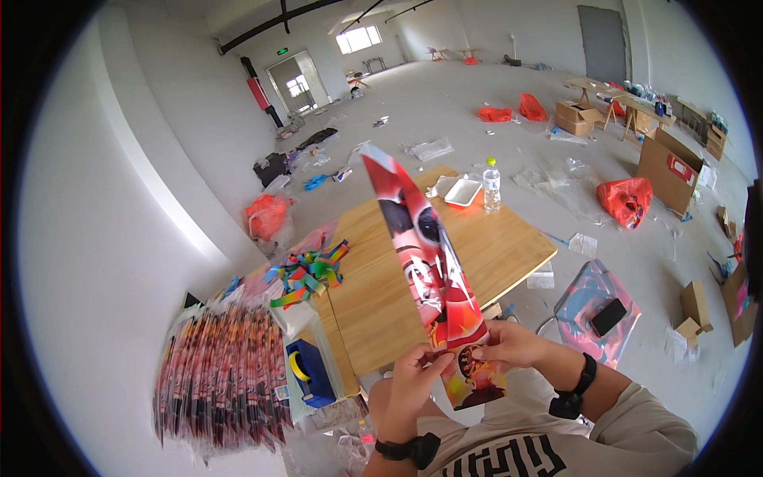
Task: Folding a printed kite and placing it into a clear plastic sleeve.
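"Two hands were on the foil (433, 294), is it so?"

"Yes. The left hand (417, 380) pinched its left edge and the right hand (509, 346) its right edge, both near the lower end. The fingers were narrow, with the foil between thumb and fingers on each side."

"And how did its long axis lie?"

"It ran from the fingers upward and away from the person, leaning to the left. The longer part was ahead of the hands, in front of the surface (366, 326) in this view; a short end hung below them, toward the lap. Neither hand was clearly nearer, because both had hold of it. Whether the foil touched the surface, I could not tell."

"What was around?"

"Beyond the foil, at the far side of the surface, were a tray (462, 191) and, just right of it, an upright bottle (492, 188). Ribbons (314, 270) lay at the left. Nearer the person on that side were a pile (222, 374) of similar printed pieces and a blue box (319, 375) with yellow tape (298, 366). To the right, lower than the surface, was a phone (608, 317)."

"Did something stand in the way?"

"The foil itself hid part of the surface; the tray and the bottle stood past it, apart from the hands."
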The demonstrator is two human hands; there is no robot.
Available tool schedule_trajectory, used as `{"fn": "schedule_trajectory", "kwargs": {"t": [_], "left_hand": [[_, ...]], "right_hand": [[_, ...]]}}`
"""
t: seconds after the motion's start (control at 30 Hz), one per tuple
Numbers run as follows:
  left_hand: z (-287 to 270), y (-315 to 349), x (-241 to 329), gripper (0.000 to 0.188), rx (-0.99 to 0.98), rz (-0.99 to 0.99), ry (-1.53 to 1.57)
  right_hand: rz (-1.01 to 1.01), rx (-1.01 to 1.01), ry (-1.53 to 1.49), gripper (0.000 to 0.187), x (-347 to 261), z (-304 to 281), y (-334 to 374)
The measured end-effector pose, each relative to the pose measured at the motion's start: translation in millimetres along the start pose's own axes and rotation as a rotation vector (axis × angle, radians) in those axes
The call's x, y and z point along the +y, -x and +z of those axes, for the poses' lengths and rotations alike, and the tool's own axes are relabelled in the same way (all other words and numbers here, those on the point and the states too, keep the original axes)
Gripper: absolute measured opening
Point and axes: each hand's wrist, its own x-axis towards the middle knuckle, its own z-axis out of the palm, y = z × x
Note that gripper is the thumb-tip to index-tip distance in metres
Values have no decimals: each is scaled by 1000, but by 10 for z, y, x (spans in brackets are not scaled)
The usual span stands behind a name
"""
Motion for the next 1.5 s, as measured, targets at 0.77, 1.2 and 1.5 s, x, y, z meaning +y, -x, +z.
{"fn": "schedule_trajectory", "kwargs": {"t": [0.77, 1.2, 1.5], "left_hand": [[-274, 308, -300, 29, -114, 26, -83], [-2706, -563, 474, 22, 631, 37, -391], [-3621, -1839, -353, 17, 241, -471, -1844]], "right_hand": [[171, -3, -192, 25, 998, -31, 67], [362, 269, -685, 16, 1839, -426, -235], [392, 312, -770, 20, 2003, -631, -327]]}}
